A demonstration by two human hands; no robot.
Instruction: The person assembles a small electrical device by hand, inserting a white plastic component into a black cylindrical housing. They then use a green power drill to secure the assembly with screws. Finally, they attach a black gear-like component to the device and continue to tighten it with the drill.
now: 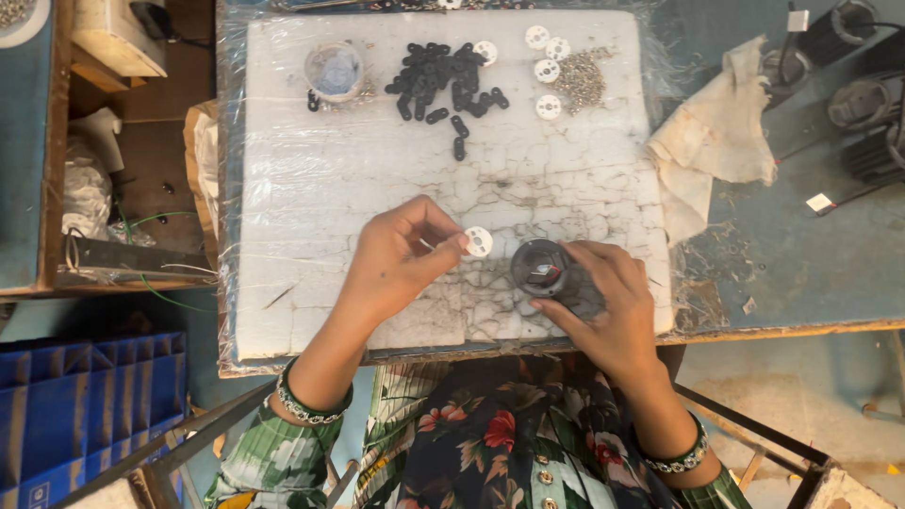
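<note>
White board [377, 179] below: left hand [401, 254] pinches white disc [479, 242], right hand [603, 297] grips black housing [541, 268].

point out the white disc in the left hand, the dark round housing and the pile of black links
white disc [479, 242], head view, on its face
dark round housing [540, 268], head view, on its open top
pile of black links [439, 79], head view, middle of the heap

The right hand [608, 302] covers the near side of the dark round housing [540, 268], its shiny insert too small to identify, while motors [863, 104] at two o'clock run off-frame.
</note>
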